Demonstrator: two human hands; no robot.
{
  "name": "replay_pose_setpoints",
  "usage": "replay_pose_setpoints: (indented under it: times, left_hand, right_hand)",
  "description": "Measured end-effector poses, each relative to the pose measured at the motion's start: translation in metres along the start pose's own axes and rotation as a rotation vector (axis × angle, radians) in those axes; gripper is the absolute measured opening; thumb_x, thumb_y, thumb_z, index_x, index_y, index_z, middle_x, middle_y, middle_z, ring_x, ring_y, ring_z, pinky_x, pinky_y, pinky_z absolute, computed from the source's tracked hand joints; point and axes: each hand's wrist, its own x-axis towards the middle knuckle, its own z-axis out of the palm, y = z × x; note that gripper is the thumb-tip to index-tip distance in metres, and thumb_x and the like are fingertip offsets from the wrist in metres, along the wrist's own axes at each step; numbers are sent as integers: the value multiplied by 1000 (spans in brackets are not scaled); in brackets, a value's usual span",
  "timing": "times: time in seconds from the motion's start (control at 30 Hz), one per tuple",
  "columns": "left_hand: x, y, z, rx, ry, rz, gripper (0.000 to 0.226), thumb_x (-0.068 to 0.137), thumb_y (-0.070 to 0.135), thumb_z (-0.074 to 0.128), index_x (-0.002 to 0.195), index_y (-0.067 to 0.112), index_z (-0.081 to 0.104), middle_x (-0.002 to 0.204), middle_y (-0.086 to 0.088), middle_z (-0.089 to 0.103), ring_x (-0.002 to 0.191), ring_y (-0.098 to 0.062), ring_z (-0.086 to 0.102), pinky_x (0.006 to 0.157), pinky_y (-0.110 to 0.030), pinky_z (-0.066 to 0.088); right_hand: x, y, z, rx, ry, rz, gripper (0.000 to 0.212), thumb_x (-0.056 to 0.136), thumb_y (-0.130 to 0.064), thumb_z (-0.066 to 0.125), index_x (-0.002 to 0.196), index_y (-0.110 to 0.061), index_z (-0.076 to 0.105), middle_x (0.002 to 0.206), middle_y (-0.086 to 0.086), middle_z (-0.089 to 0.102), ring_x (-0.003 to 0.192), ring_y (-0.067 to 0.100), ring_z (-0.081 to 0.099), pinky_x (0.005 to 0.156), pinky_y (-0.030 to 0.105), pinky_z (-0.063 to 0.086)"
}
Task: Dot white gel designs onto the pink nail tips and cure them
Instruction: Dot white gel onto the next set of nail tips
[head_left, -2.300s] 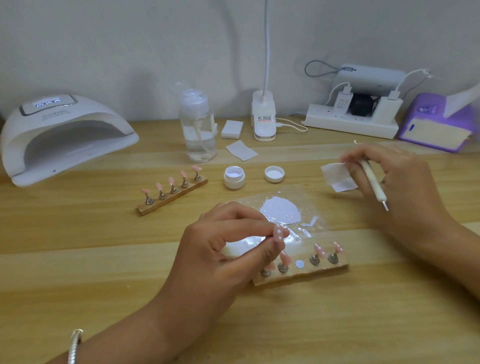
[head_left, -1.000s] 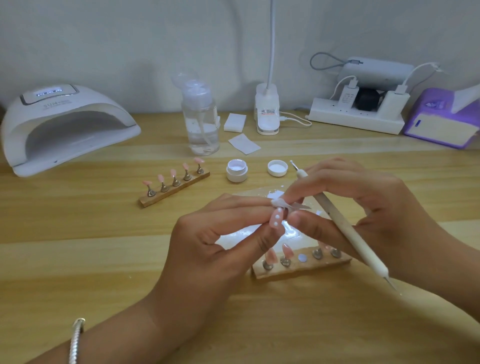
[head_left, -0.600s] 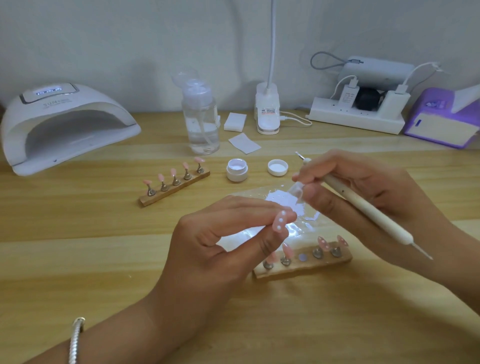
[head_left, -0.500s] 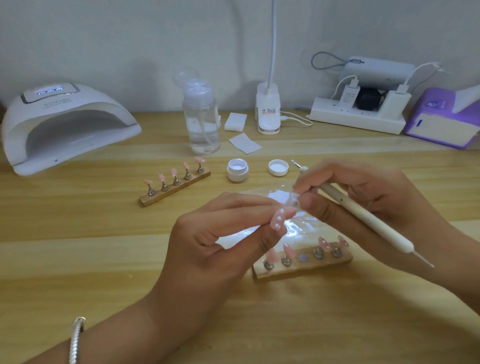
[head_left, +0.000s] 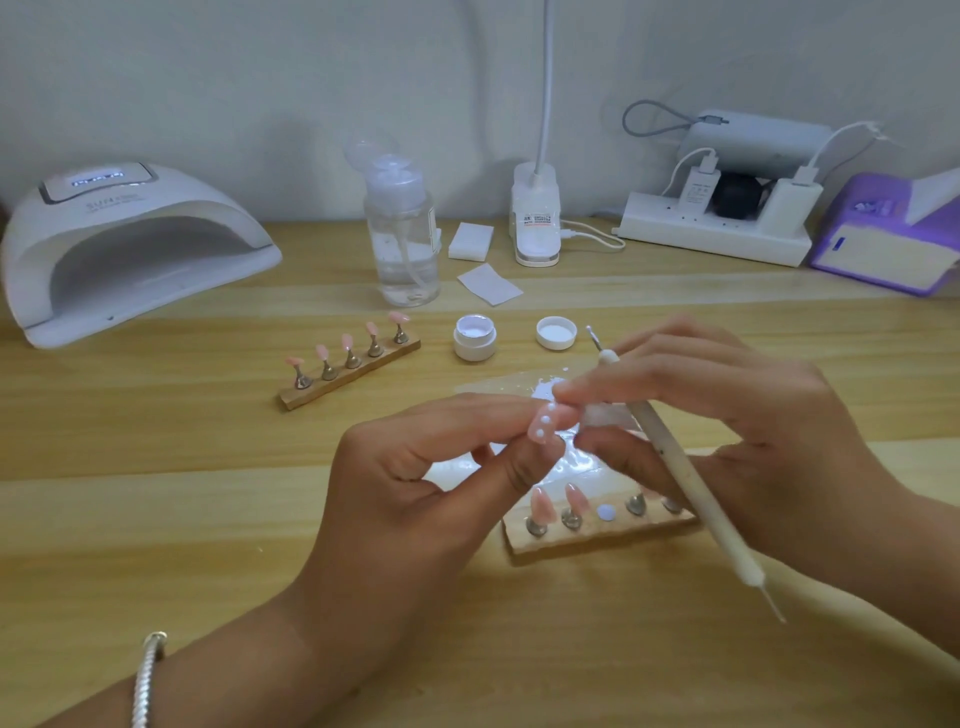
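Note:
My left hand (head_left: 415, 483) pinches a pink nail tip (head_left: 544, 426) with white dots on it, held above the near wooden holder (head_left: 597, 538). My right hand (head_left: 737, 431) grips a white dotting pen (head_left: 685, 478) and pinches a small white wipe (head_left: 597, 415) against the tip's edge. On that near holder stand several pink tips, and one of its posts is bare. A second holder (head_left: 349, 366) with several pink tips lies further back on the left. An open jar of white gel (head_left: 474, 338) and a clear palette sheet (head_left: 519, 389) with white gel are behind my hands.
A white curing lamp (head_left: 124, 244) stands at the back left. A pump bottle (head_left: 400, 239), wipes (head_left: 488, 283), the jar's lid (head_left: 556, 332), a desk lamp base (head_left: 535, 218), a power strip (head_left: 717, 234) and a purple tissue box (head_left: 888, 244) line the back of the wooden table (head_left: 156, 519).
My right hand picked up a wipe, came over to the dotted tip in my left hand, drew back briefly and now touches the tip again. The pen turned so its far end points at me.

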Motion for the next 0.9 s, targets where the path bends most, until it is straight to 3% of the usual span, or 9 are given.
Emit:
replay_pose_setpoints:
  times: [0.13,0.27,0.37,0.53,0.6,0.77,0.9]
  left_hand:
    - [0,0,1,9,-6,-6,16,87,21,71,101,25,77,97,14,76,86,-14,71,71,-37,53]
    - [2,0,1,19,9,-10,13,85,24,72,97,24,77,96,14,76,92,-16,70,67,-34,52]
    - [2,0,0,17,7,-11,11,83,24,74,93,25,79,91,9,74,85,-16,68,63,-26,45]
    - [2,1,0,31,-1,23,7,84,21,74,88,26,77,87,4,73,73,-18,64,60,-27,43]
    - [2,1,0,34,-8,28,6,84,21,74,86,25,77,85,5,73,73,-18,64,60,-25,42]
    - [2,0,0,44,-18,22,4,84,21,74,82,24,77,82,8,71,73,-18,64,61,-24,42]
    - [2,0,-1,48,-26,24,5,84,22,74,80,24,77,82,9,71,74,-16,64,61,-23,41]
  right_hand:
    - [0,0,1,-62,69,5,11,86,-21,71,96,-18,73,87,-10,69,84,15,63,80,26,49]
    - [-2,-4,2,79,122,127,7,86,-20,70,92,-16,73,80,-11,69,74,1,62,70,8,43]
    - [-1,-9,3,203,123,148,4,86,-18,69,91,-17,69,81,-6,68,71,3,62,70,7,43]
    - [-3,-15,6,247,85,135,5,86,-17,68,89,-14,65,80,-5,64,68,0,58,68,5,40]
    - [-4,-15,7,241,72,133,6,86,-17,69,89,-13,65,79,-4,65,69,5,59,68,7,41]
    - [-6,-14,9,299,43,153,6,88,-19,68,92,-15,66,83,-1,69,76,22,65,67,28,51]
    - [-7,-14,8,303,33,155,5,89,-18,67,93,-15,66,87,0,70,79,22,66,71,30,52]
